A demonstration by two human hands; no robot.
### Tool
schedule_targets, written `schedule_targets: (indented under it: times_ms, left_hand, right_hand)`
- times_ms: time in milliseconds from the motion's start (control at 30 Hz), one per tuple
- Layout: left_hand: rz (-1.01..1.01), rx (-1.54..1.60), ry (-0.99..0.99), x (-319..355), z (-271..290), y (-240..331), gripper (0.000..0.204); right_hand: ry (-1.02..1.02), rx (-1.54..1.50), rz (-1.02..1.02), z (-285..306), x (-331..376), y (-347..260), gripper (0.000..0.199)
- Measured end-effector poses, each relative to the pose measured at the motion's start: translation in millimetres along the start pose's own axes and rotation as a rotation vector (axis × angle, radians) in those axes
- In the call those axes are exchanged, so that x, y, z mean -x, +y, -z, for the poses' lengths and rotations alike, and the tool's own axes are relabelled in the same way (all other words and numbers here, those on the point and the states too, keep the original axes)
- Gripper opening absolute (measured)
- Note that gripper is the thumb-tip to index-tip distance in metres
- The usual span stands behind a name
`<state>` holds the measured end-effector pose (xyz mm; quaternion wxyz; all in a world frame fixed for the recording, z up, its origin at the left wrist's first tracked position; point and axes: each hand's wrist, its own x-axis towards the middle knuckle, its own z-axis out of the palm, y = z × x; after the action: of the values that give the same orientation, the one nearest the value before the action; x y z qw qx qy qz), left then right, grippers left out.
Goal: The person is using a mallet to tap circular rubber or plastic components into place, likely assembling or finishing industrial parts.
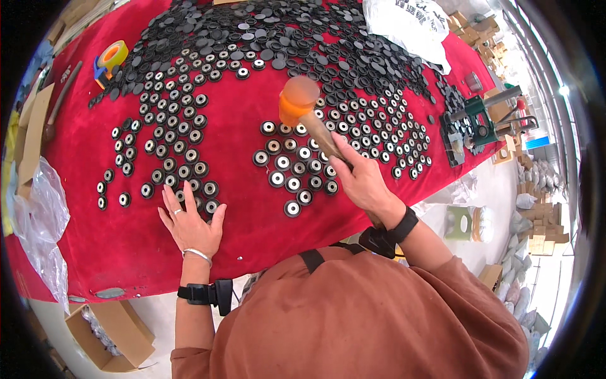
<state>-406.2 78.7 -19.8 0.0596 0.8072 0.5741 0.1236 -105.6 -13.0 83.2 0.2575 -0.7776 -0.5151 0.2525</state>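
Observation:
My right hand (366, 180) grips the wooden handle of a mallet (300, 96), whose orange head is raised over the right-hand group of black wheels. These wheels (292, 184) are small and round, with metal ring centres, and lie flat in loose rows on a red cloth. My left hand (194, 228) rests palm down, fingers spread, at the near end of the left-hand group of similar wheels (184, 171). Its fingertips touch or nearly touch the closest wheels; nothing shows gripped in it. Part of the wheels is hidden behind the mallet and my fingers.
Loose black discs and rings (252, 38) heap across the far side. A tape roll (115, 55), a wooden-handled tool (61, 101) and clear plastic (41, 215) lie left. A white bag (407, 25) sits far right, a green hand press (480, 117) right. An open carton (120, 331) stands below the table.

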Motion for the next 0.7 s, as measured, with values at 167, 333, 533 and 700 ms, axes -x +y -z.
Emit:
schedule_targets:
  times_ms: [167, 333, 533, 700]
  left_hand:
    - [0.031, -0.008, 0.002, -5.4, -4.2, 10.1, 0.088]
    - [0.096, -0.007, 0.003, -17.5, -6.9, 31.3, 0.093]
    - [0.137, 0.143, -0.022, -3.6, 3.9, 17.0, 0.123]
    - [0.146, 0.051, -0.084, 12.3, 11.7, 6.3, 0.125]
  right_hand:
    - [-0.036, -0.233, -0.053, -6.5, 9.5, -9.6, 0.051]
    - [-0.239, -0.416, 0.047, -28.9, 18.4, -29.5, 0.05]
    - [-0.131, -0.25, 0.392, -46.4, 16.8, -46.6, 0.051]
    - [-0.285, -0.003, 0.388, -64.6, 3.6, -32.0, 0.055]
